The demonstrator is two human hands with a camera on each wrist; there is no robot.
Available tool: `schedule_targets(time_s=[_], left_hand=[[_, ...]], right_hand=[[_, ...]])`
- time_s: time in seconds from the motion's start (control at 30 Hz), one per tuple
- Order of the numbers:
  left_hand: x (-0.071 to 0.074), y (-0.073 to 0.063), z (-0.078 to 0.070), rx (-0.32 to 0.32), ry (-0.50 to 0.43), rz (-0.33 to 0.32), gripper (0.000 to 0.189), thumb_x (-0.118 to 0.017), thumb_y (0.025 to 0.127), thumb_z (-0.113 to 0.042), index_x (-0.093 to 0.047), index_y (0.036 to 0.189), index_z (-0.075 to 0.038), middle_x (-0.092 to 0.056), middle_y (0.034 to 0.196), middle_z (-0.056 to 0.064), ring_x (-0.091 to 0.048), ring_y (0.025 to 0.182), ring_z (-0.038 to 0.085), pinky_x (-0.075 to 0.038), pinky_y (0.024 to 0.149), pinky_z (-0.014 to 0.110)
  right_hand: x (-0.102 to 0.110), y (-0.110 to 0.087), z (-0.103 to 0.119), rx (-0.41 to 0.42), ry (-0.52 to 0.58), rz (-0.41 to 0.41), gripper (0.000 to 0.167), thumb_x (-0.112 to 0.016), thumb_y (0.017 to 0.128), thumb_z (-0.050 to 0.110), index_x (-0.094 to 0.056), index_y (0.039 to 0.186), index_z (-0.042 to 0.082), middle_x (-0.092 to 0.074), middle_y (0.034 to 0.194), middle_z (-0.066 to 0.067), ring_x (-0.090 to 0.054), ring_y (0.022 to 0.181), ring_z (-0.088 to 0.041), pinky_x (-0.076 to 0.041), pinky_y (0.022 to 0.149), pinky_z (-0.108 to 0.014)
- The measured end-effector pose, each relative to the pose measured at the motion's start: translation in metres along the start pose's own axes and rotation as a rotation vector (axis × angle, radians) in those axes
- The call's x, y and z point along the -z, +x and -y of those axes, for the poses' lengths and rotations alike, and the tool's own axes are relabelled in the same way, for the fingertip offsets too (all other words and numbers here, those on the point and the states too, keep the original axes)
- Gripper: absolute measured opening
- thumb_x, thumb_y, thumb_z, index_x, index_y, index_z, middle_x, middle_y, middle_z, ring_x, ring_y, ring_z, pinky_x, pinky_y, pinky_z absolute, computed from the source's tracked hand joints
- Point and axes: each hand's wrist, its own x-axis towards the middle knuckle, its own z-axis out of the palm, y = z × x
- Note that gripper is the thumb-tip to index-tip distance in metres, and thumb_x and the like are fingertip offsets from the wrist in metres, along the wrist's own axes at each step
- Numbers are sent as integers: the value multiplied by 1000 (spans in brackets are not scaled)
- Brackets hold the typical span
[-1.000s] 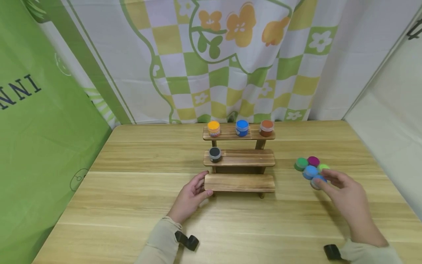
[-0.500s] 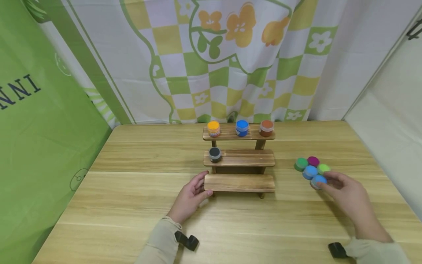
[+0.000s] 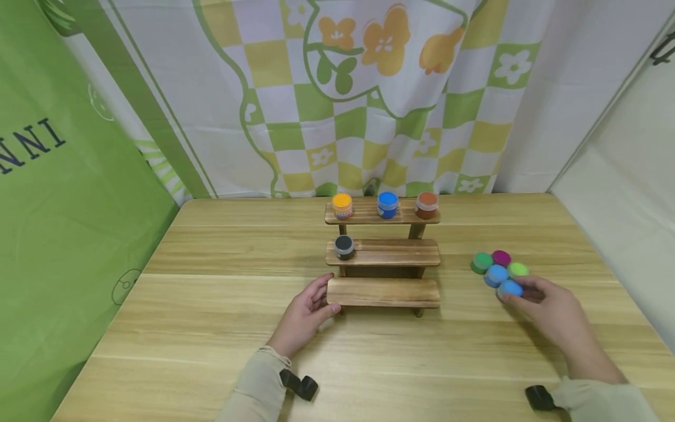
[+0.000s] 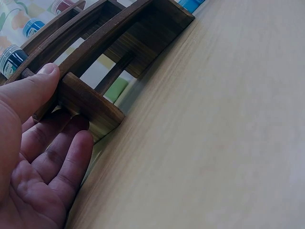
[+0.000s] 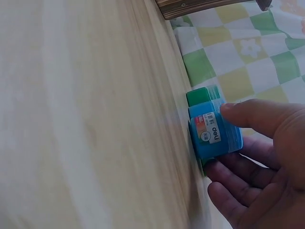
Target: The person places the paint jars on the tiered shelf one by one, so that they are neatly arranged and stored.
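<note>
A three-step wooden stand (image 3: 382, 293) stands mid-table. My left hand (image 3: 300, 319) holds the left end of its bottom step, thumb at the front and fingers behind; the left wrist view shows the thumb on the step's edge (image 4: 90, 47). To the right, my right hand (image 3: 561, 319) pinches the nearest light-blue paint jar (image 3: 510, 288) between thumb and fingers. In the right wrist view this labelled jar (image 5: 209, 136) still appears level with the table, and whether it touches the wood cannot be told. Beside it are another light-blue jar (image 3: 496, 275) and a lime jar (image 3: 518, 269).
Green (image 3: 482, 262) and purple (image 3: 501, 258) jars complete the cluster. On the top step sit orange (image 3: 341, 206), blue (image 3: 387, 204) and brown (image 3: 426, 205) jars. A black jar (image 3: 344, 247) occupies the middle step's left. A patterned curtain (image 3: 353, 123) hangs behind the table.
My right hand has shifted slightly right, uncovering the lime jar and more of the near light-blue jar, and its thumb now lies along that jar's front. My left hand and the stand keep their places.
</note>
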Motion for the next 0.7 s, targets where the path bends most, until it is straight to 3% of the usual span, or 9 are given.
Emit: schedule_targets(time_s=[0.2, 0.47, 0.7], left_hand=[[-1, 0, -1, 4, -3, 4, 69, -73, 93, -20, -40, 153, -12, -46, 151, 18, -46, 138, 28, -37, 115, 42], [-1, -1, -2, 3, 0, 2, 69, -73, 93, -20, -41, 153, -12, -45, 152, 18, -45, 138, 28, -37, 115, 42], [0, -1, 0, -5, 6, -2, 68, -73, 93, -21, -41, 153, -13, -44, 152, 19, -45, 139, 29, -37, 115, 43]], right_hand=[[3, -3, 5, -17, -1, 1, 78, -68, 93, 51, -49, 138, -9, -56, 130, -37, -57, 114, -52, -47, 87, -67], [6, -9, 20, 37, 5, -94, 70, -68, 95, 47, -54, 135, -8, -58, 128, -35, -58, 113, -54, -49, 84, -68], [11, -12, 41, 45, 30, -91, 70, -68, 94, 49, -53, 139, -2, -54, 136, -33, -51, 121, -57, -47, 86, -73]])
